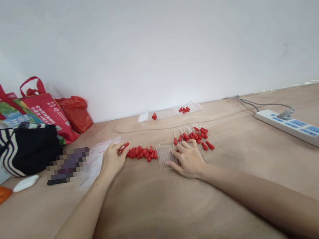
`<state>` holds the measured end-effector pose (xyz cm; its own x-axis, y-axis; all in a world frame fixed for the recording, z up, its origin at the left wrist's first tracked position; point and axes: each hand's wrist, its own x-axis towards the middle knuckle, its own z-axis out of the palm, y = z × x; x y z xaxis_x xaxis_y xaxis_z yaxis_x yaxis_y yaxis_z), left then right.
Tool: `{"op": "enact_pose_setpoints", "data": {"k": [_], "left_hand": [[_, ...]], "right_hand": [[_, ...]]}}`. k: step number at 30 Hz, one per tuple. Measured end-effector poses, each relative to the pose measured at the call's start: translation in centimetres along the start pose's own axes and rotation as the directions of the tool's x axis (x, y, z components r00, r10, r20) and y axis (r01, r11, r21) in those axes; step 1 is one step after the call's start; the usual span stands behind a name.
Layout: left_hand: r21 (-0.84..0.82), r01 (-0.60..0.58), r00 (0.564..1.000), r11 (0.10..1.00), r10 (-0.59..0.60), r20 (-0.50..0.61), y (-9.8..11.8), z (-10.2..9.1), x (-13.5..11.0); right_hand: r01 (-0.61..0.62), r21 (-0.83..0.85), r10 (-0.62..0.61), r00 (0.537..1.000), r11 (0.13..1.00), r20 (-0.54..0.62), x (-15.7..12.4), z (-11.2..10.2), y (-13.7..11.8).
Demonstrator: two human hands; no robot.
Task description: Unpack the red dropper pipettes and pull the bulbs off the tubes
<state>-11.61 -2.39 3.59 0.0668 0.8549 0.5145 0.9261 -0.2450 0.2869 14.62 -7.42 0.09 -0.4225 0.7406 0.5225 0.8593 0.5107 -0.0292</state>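
Observation:
My left hand (112,159) pinches one small red rubber cap (124,147) at the left end of a row of red caps (142,152) on the wooden table. My right hand (187,158) lies with its fingers spread over a row of clear thin tubes (165,155). Just beyond the right hand lies a loose heap of tubes with red caps (194,133). Two clear bags holding a few red caps (170,112) sit farther back by the wall.
Clear plastic bags (94,161) lie left of my left hand, next to a blurred dark object (67,166). A striped black bag (24,149), red shopping bags (43,107) and a white oval object (26,183) fill the left. A white power strip (302,129) lies at right.

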Motion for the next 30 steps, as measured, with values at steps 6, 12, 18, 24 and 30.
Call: {"op": "enact_pose_setpoints", "data": {"k": [6,12,18,24,30], "left_hand": [[-0.029,0.271,0.956,0.962,-0.265,0.124,-1.0,0.2,0.2],[-0.043,0.335,0.941,0.941,-0.332,0.064,-1.5,0.3,0.3],[-0.050,0.344,0.939,0.938,-0.343,0.022,-2.4,0.1,0.3],[0.024,0.077,0.975,0.997,-0.071,-0.211,-0.2,0.5,0.0],[0.046,-0.219,0.962,0.975,0.208,0.176,7.9,2.9,1.2]], "right_hand": [[0.021,0.012,-0.020,0.998,1.000,-0.065,-0.1,0.3,0.1],[0.081,0.004,-0.077,0.957,0.997,-0.281,-1.1,-0.1,0.8],[-0.013,-0.002,0.011,0.912,1.000,-0.410,-2.6,-1.4,4.1],[-0.116,-0.050,0.086,0.911,0.992,-0.404,-4.4,-2.3,8.2],[-0.197,-0.054,0.159,0.900,0.979,-0.406,-4.5,-2.4,9.4]]}}
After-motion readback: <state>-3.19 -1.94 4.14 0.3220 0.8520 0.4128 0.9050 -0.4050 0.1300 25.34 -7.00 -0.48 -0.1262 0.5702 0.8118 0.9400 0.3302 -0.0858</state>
